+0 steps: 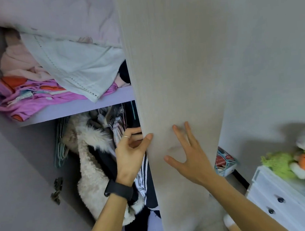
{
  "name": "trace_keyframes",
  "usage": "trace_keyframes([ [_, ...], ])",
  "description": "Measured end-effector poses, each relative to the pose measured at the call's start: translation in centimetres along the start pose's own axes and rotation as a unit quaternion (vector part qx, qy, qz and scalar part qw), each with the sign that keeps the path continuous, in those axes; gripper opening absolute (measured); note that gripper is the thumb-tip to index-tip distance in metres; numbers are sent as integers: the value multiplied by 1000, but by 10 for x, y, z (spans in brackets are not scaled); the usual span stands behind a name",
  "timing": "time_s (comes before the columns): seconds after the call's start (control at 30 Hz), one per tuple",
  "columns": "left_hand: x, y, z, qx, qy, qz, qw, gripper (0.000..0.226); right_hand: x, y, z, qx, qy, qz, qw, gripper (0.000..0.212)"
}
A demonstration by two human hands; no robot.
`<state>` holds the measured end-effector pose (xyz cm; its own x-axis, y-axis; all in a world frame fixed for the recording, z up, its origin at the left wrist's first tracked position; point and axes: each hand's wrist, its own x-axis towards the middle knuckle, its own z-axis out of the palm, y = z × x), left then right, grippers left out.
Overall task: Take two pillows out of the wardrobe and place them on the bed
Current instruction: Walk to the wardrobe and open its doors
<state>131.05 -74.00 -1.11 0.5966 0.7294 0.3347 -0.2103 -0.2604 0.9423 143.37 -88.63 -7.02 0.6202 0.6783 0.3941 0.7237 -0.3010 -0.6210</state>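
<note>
A pale pink pillow [58,15] lies on the wardrobe's upper shelf at the top left, with a white pillowcase [75,66] hanging from it over folded bedding. The light wood wardrobe door [171,59] stands partly across the opening. My left hand [131,153] grips the door's left edge, thumb on the front and fingers curled behind it. My right hand [187,154] lies flat on the door's front with fingers spread. A second pillow is not visible.
A pink and orange blanket [24,100] sits on the lilac shelf [92,107]. Below hang a fluffy white coat [91,165], dark clothes and hangers. A white dresser [286,199] with plush toys [297,156] stands at the right. The left door carries hinges [57,190].
</note>
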Motion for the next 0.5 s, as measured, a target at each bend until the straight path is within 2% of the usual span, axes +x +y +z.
trace_keyframes([
  [0.2, -46, 11, 7, -88, -82, 7, 993, 19, -76, -6, 14, 56, -12, 31, 998, 106],
  [0.3, -70, 13, 22, -109, -146, 22, 983, 15, -102, -6, 13, 50, 55, 48, 996, 105],
  [0.37, -85, 15, 36, -103, -186, 43, 976, 19, -117, 0, 7, 51, 100, 62, 992, 102],
  [0.5, -102, 15, 70, -42, -267, 101, 957, 30, -155, 18, -19, 39, 127, 104, 986, 96],
])
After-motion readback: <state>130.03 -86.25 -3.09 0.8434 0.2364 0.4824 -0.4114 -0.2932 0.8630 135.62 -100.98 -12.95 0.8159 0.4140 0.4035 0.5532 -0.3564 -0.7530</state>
